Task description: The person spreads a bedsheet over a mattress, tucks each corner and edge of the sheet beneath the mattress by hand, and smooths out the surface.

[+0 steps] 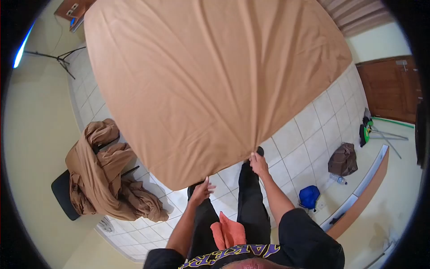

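A large brown sheet (197, 80) spreads out in front of me, with creases fanning from the point where my right hand (258, 164) pinches its near edge. My left hand (202, 191) is at the same edge, farther left; its thumb and index finger meet at the hem while the other fingers stand partly apart. Between the two hands the hem runs in a slanting line above my legs. An orange cloth (228, 231) hangs at my waist.
To the left, a black chair (62, 195) carries crumpled brown fabric (101, 179). A tripod (60, 58) stands at the upper left. On the right are a brown bag (343, 159), a bottle (338, 179), a blue cap (309, 197), a long shelf (358, 197) and a wooden door (386, 87).
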Demonstrator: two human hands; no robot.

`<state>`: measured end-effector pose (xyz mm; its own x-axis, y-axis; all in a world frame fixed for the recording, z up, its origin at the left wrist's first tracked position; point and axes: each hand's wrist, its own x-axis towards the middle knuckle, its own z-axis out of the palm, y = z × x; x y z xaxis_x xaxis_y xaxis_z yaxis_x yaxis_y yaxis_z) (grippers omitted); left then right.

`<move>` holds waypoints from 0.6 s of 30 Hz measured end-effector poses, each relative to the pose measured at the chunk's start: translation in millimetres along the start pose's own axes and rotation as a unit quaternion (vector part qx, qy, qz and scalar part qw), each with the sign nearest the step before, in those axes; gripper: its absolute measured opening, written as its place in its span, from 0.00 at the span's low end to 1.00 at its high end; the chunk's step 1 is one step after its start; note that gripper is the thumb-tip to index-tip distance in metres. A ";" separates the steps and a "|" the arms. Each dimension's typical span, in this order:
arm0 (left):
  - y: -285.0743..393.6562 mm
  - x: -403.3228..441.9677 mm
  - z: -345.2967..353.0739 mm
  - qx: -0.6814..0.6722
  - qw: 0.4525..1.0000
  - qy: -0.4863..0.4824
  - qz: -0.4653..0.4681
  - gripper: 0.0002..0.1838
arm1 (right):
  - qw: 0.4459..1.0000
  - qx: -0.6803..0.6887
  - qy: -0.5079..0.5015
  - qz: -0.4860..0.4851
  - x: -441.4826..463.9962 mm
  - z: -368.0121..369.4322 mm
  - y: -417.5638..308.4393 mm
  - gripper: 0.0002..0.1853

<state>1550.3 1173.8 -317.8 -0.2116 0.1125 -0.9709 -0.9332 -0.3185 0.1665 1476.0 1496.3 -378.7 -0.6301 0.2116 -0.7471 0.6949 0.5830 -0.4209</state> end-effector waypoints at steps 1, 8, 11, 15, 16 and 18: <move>2.2 10.6 31.6 -0.074 0.997 0.000 0.010 0.27 | 0.995 -0.016 0.091 -0.033 19.4 -12.1 -0.1 0.29; -62.2 66.7 101.6 -0.068 0.903 0.308 0.293 0.20 | 0.973 0.065 0.212 0.062 126.2 -181.4 -35.6 0.36; -89.6 72.2 66.3 0.160 0.809 0.409 0.390 0.19 | 0.964 -0.126 0.230 -0.036 127.1 -207.4 -25.7 0.30; -71.3 54.9 85.7 -0.084 0.940 0.304 0.132 0.23 | 0.975 -0.177 0.129 -0.029 100.8 -233.5 20.2 0.27; -62.9 58.2 108.4 -0.055 0.961 0.242 0.119 0.25 | 0.975 -0.176 0.129 -0.029 102.4 -238.8 34.1 0.27; -35.9 61.5 180.9 -0.023 0.985 0.145 0.085 0.31 | 0.982 -0.162 0.094 -0.029 118.3 -242.8 64.0 0.27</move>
<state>1518.2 1362.5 -352.4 -0.2660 -0.2178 -0.9390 -0.8756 -0.3529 0.3299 1361.8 1749.2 -369.1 -0.7393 0.2940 -0.6058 0.5286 0.8107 -0.2517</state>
